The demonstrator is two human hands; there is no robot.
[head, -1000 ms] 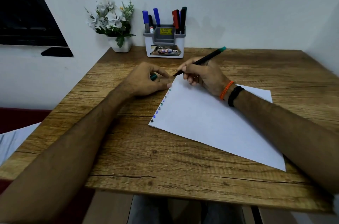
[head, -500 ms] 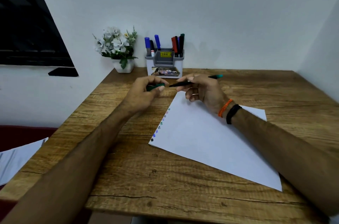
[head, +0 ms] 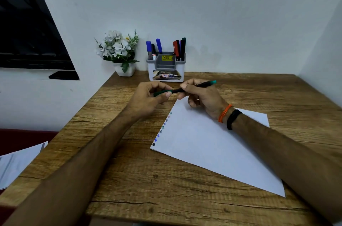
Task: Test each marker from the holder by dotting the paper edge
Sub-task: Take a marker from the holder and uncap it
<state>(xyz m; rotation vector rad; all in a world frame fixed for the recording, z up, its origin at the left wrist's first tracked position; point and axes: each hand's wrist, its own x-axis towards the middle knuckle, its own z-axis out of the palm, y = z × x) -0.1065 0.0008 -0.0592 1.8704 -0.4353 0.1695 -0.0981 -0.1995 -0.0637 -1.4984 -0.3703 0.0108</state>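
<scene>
My right hand (head: 200,96) grips a thin black marker (head: 201,84) with a teal end, held level above the table. My left hand (head: 149,99) pinches the marker's green cap (head: 161,93), which sits over the tip end of the marker. Both hands hover just beyond the far corner of the white paper (head: 209,144). A row of several coloured dots (head: 162,129) runs along the paper's left edge. The grey-and-white holder (head: 166,70) stands at the back by the wall with several blue, red and black markers in it.
A small white pot of white flowers (head: 120,53) stands left of the holder. The wooden table (head: 148,179) meets walls at the back and right. Loose sheets (head: 16,162) lie off the table's left edge. A dark screen (head: 27,31) hangs on the left.
My right hand lifted the marker off the paper edge and turned it level. My left hand brought the green cap to the tip. The view tilted upward.
</scene>
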